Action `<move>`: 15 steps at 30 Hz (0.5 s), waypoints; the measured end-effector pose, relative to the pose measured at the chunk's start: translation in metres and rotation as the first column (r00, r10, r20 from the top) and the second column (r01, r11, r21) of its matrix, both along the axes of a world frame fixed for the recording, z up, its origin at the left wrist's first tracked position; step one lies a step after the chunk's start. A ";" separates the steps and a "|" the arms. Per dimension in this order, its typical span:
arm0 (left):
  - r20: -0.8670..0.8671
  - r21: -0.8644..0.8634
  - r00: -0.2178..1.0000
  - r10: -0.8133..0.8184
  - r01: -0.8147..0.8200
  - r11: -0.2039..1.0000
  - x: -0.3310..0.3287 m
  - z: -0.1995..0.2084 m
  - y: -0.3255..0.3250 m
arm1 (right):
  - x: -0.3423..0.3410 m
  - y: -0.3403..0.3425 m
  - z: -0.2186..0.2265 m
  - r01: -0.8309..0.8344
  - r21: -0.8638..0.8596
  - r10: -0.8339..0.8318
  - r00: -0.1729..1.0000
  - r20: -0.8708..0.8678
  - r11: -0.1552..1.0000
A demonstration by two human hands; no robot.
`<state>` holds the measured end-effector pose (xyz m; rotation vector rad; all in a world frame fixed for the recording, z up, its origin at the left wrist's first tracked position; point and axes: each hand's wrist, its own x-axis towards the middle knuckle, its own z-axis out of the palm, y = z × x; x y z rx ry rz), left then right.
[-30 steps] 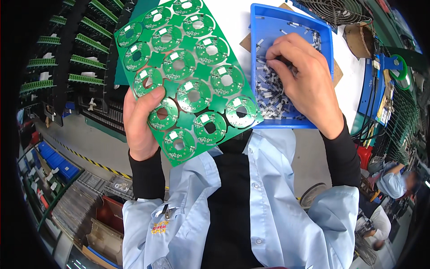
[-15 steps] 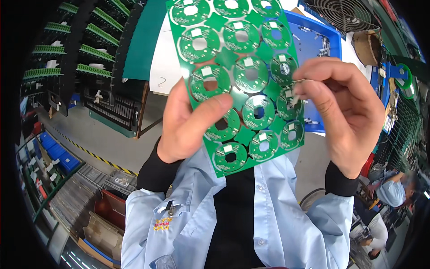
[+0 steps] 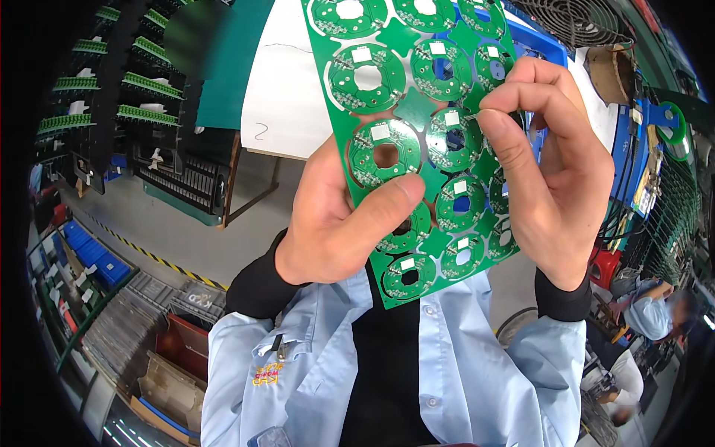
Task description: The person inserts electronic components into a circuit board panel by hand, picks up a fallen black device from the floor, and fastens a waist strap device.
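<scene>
The left hand (image 3: 335,212) grasps a green circuit board panel (image 3: 413,104) by its near-left edge, thumb pressed flat on the upper face; its other fingers are hidden beneath. The panel tilts in mid-air in front of the person's chest, with rows of round boards, each with a center hole and a white rectangular part. The right hand (image 3: 555,167) is over the panel's right side, thumb and forefinger pinching a small thin part (image 3: 471,117) just above one of the round boards; whether that part touches the board cannot be told. Beyond the panel to the far right sits a blue bin (image 3: 550,49), partly covered. A white sheet (image 3: 287,89) lies on the left, near a dark rack holding green strips (image 3: 150,81). A round fan grille (image 3: 570,22) stands at the far right.
</scene>
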<state>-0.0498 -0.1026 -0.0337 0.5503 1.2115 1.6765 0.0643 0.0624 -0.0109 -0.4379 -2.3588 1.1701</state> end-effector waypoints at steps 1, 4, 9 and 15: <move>0.001 0.000 1.000 0.000 0.000 1.000 0.000 -0.004 0.000 | 0.000 0.000 0.000 0.003 -0.004 -0.003 1.000 0.000 1.000; -0.003 0.120 1.000 -0.030 0.030 0.992 -0.001 -0.014 -0.003 | 0.000 -0.002 -0.001 0.016 -0.012 -0.016 1.000 -0.007 1.000; 0.002 0.119 0.999 -0.040 0.039 0.992 -0.001 -0.012 -0.003 | 0.000 -0.004 0.000 -0.002 0.138 0.004 1.000 -0.020 0.990; 0.022 -0.045 1.000 0.022 -0.021 0.999 -0.001 -0.006 -0.003 | 0.001 -0.008 0.004 0.005 0.286 -0.002 1.000 -0.012 0.958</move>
